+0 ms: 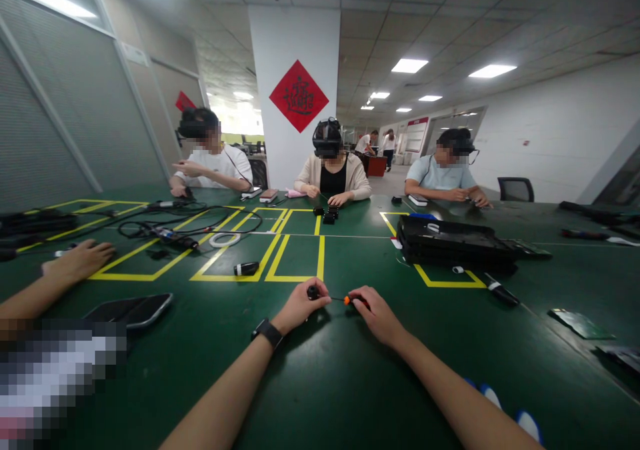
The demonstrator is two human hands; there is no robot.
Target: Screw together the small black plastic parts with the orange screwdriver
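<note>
Green matting covers the table [320,383], marked off with yellow tape boxes. At the far left edge of the frame a neighbour's hand [80,260] lies flat on it, and just below that a dark phone [133,309] rests face up. Cables [165,227] sprawl across the upper left of the table, with a small black cylinder [247,268] lying on a yellow line nearer the centre.

Low in the middle, the left hand [299,307] is closed around a small black part [313,293], pinched at the fingertips. Touching it from the right is the tip of a screwdriver [345,299] with an orange collar, its handle wrapped inside the closed right hand [376,313].

The part looks light, rigid and rather smooth, so it would likely twist or slip unless gripped firmly by its sides; the screwdriver is stiff and best held at its handle.

Right of centre sits a black case [453,242], and three other people work along the far side.
</note>
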